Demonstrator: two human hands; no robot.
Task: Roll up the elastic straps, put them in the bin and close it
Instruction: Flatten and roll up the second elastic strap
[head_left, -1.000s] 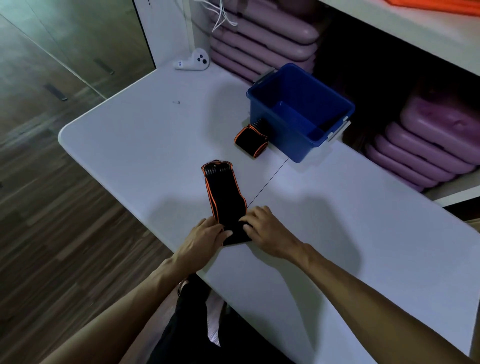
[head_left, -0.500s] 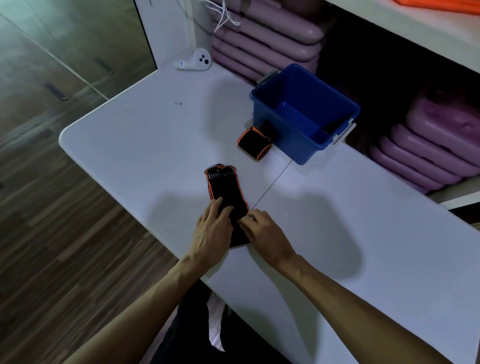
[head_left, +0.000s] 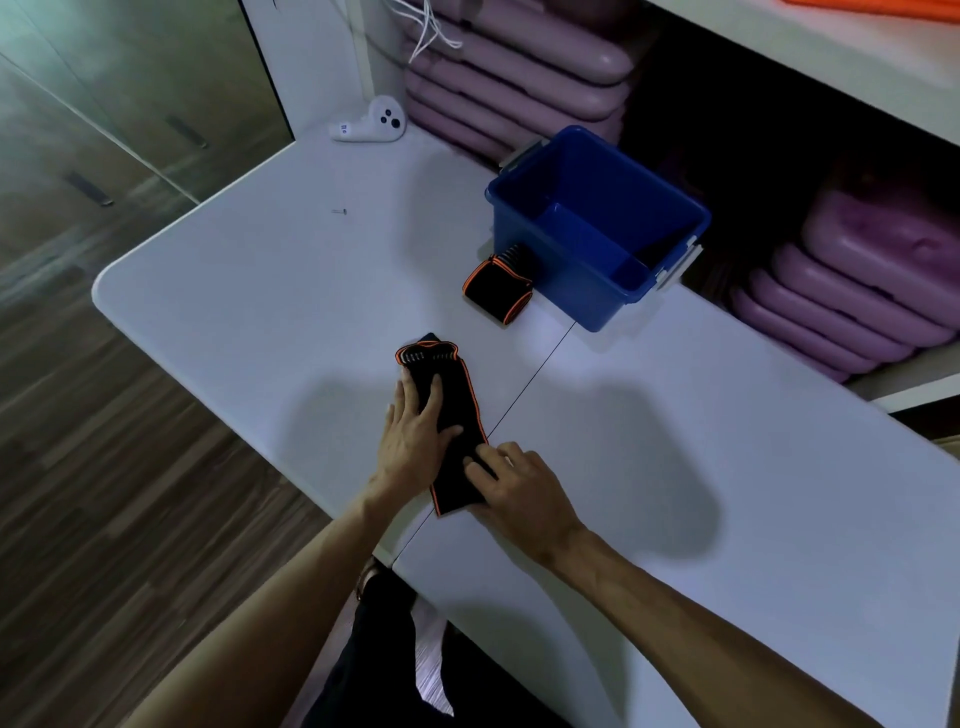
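Although both forearms enter from the bottom of the frame, only the hands reach the flat strap, which lies at centre frame on the white table. Its long axis runs from lower right, at the near table edge, to upper left. The right hand sits at the near end, its fingers bent with the tips pressing down on the fabric; whether they pinch the edge I cannot tell. The left hand lies flat on the strap's left side, fingers straight and slightly spread, pointing up the strap. The near end is therefore the end to start rolling from, and the right hand is closer to it.

Farther up and right, 1 rolled strap rests against the near wall of the open blue bin. No lid is visible. Purple cases are stacked beyond, and a white controller lies at the far table edge.
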